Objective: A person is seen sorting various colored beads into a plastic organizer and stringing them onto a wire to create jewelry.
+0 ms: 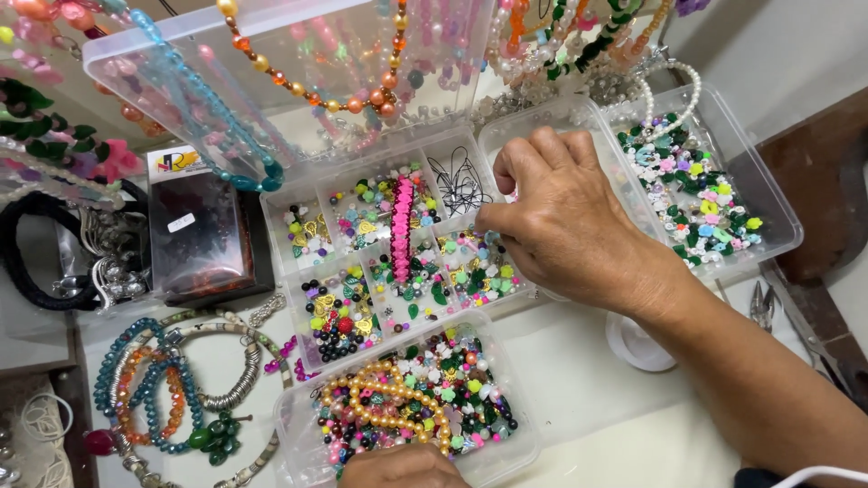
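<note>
My right hand (565, 217) pinches its fingertips (488, 220) together over the divided bead box (398, 244); whether a bead is caught, I cannot tell. My left hand (402, 467) rests at the near bead tray (411, 402). Hanging bead strands (316, 95) crowd above.

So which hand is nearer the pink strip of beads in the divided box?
The right hand. Its fingertips pinch over the divided box, just right of the pink bead strip. The left hand sits at the bottom edge, below the front tub of beads.

White table (579, 380) bears bead boxes (398, 244), bracelets (172, 389).
</note>
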